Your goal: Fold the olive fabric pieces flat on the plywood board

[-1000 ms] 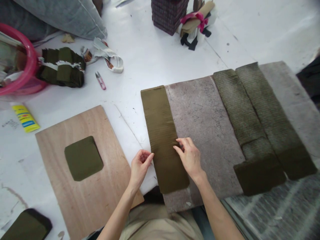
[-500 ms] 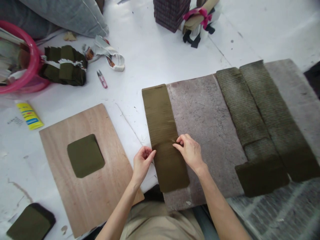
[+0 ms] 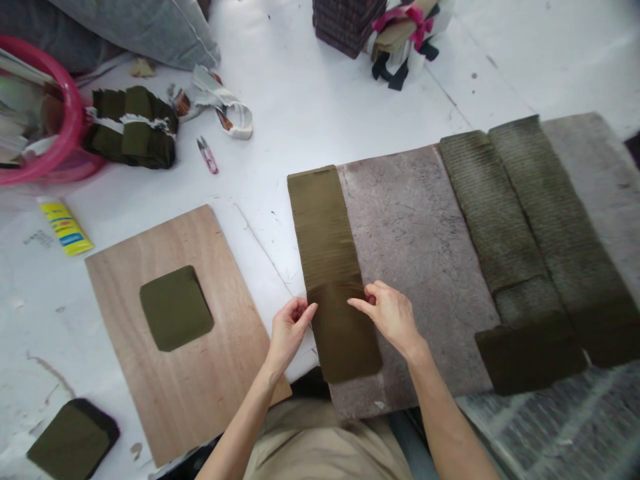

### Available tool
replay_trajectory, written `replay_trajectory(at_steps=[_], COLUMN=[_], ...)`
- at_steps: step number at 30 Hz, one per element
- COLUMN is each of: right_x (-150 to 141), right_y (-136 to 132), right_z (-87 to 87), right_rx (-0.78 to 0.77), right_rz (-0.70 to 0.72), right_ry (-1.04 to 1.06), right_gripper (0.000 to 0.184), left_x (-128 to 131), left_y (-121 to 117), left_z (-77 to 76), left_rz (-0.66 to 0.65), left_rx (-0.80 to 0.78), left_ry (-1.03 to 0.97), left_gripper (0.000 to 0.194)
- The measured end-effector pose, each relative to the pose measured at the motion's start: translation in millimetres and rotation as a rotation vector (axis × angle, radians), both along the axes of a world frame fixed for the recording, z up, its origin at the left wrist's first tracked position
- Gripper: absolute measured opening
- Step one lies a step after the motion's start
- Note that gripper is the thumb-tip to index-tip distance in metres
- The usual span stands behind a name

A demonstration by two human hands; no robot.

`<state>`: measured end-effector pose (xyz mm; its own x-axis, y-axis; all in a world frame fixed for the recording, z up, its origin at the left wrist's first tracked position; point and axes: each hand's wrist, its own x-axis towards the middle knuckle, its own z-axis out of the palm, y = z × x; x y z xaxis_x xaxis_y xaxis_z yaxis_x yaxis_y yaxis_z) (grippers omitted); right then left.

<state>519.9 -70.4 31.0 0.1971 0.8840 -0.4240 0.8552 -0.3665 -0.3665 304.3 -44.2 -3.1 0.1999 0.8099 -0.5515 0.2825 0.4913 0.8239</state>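
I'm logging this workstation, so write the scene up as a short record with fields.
Left grip: at the left edge of the olive cloth strip
Right grip: thumb over the olive cloth strip, near its right edge
Under the olive cloth strip: gray board
Wooden board: one olive square on it
Elsewhere on the white table: pink-handled snips, yellow tube

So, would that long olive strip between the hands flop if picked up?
Probably floppy: the olive strip shows fine creases near the left hand and right hand. It also seems unlikely to roll, lying flat on the grey board.
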Motion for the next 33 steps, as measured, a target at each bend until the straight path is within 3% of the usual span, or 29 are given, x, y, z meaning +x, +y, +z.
replay_trajectory(at_steps=[8, 21, 33], right_x=[-19, -20, -18], right_y=[-33, -34, -31], right_z=[6.8, 4.9, 8.2], right_rx=[-0.036, -0.058, -0.088], right_rz=[-0.033, -0.025, -0.031], right_ry=[-0.110, -0.113, -0.078], right_gripper=[0.042, 0.042, 0.038], left_x=[-11, -9, -8], left_y=[-16, -16, -14], left_z=[-3.3, -4.1, -2.2], left_rz=[-0.201, -0.253, -0.201], left_rx=[0.025, 0.054, -0.078], left_ry=[0.179, 0.241, 0.093], left_gripper=[0.039, 0.040, 0.040])
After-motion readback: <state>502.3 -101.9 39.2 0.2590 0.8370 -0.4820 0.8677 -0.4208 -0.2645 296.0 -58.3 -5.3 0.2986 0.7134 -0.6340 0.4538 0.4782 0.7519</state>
